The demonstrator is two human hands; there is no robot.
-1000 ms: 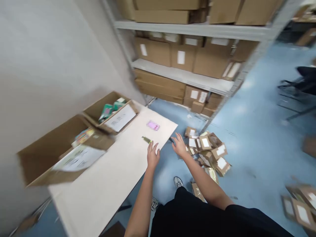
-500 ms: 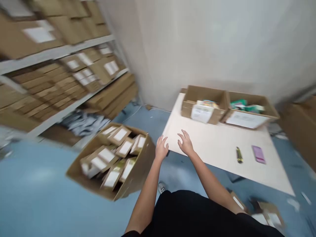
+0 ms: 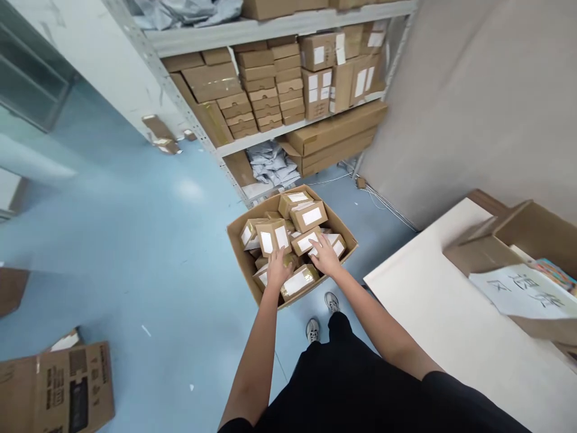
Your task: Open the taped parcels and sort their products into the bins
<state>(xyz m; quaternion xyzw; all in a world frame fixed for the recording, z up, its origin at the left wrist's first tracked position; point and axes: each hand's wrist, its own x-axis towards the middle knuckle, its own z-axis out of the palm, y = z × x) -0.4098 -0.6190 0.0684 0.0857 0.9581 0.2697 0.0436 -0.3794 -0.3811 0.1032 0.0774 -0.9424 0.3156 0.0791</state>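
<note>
A large open carton [image 3: 244, 258] stands on the floor in front of me, filled with small cardboard parcels bearing white labels. My left hand [image 3: 278, 270] is inside it with fingers stretched out, at the lower edge of a parcel with two labels [image 3: 273, 236]. Over another labelled parcel [image 3: 305, 242], near the carton's right side, my right hand [image 3: 325, 257] spreads its fingers. Its fingertips appear to touch that parcel. Neither hand is closed around anything. A parcel with yellowish tape [image 3: 298, 281] lies between my wrists.
Metal shelving [image 3: 288, 27] with stacked cardboard boxes rises behind the carton. To the right stands a white table [image 3: 419, 288] with an open box [image 3: 478, 240] carrying a handwritten paper sign. A printed carton [image 3: 74, 385] sits on the floor at lower left.
My view has swung left from the table to the shelving and the carton. Both hands, earlier in the air by the table's edge, are now down among the parcels.
</note>
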